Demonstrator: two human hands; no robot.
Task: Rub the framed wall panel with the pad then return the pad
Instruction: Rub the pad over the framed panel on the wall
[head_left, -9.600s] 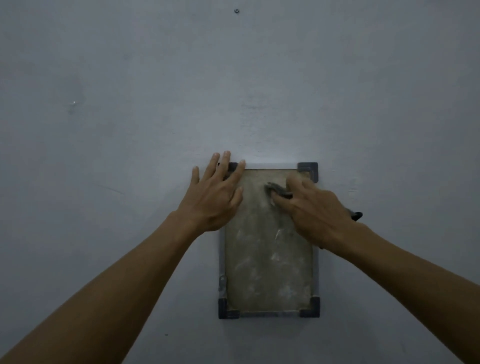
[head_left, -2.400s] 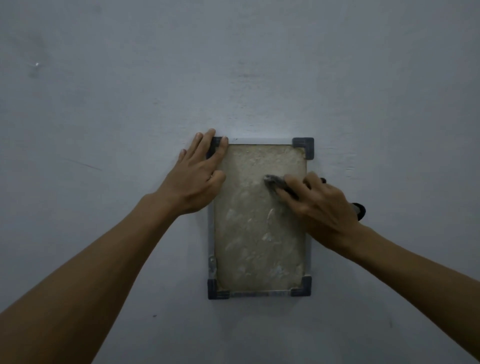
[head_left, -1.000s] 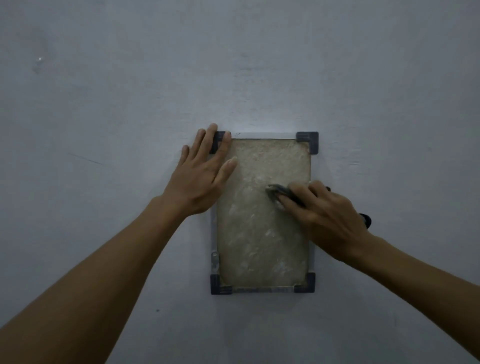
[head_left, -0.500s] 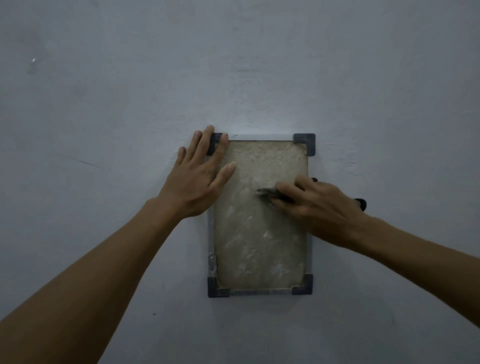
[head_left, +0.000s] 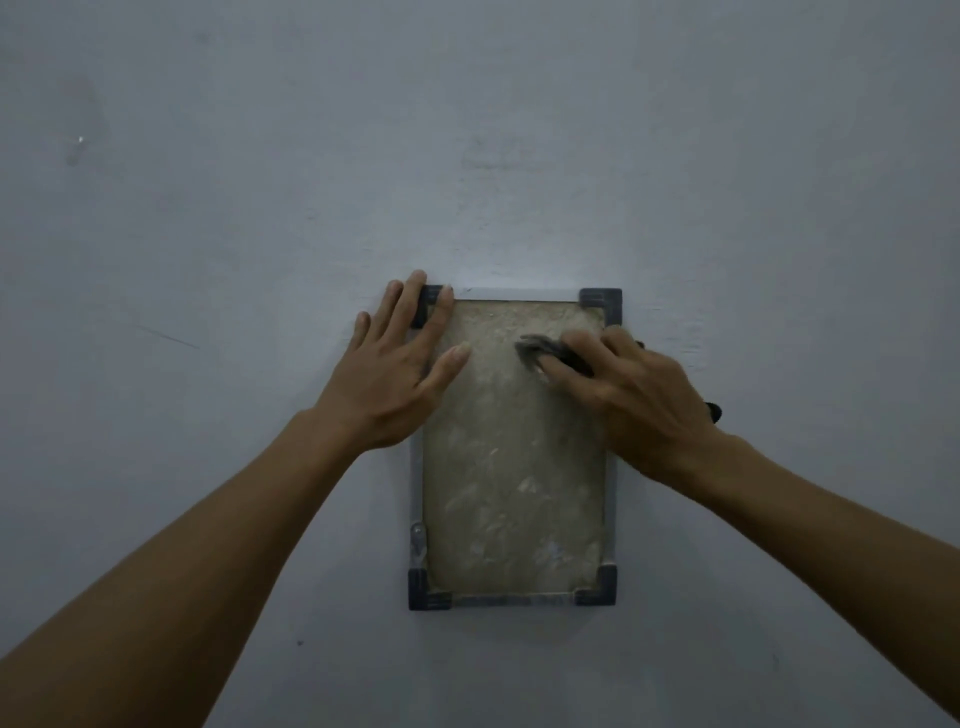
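A framed panel (head_left: 511, 483) hangs on the pale wall, with a beige, smeared surface, a light frame and dark corner pieces. My left hand (head_left: 397, 374) lies flat over its upper left corner, fingers spread, holding nothing. My right hand (head_left: 631, 400) presses a dark grey pad (head_left: 535, 351) against the upper right part of the panel. Only the pad's left tip shows past my fingertips; the rest is under the hand. A small dark bit (head_left: 712, 411) sticks out behind my right wrist.
The bare grey-white wall (head_left: 260, 234) fills the view, with a small chip (head_left: 80, 140) at the upper left and a faint scratch (head_left: 169, 336) left of the panel. A small metal latch (head_left: 417, 535) sits on the frame's lower left side.
My right hand has slid the pad up and slightly right on the panel since half a second ago. My left hand has stayed on the upper left corner.
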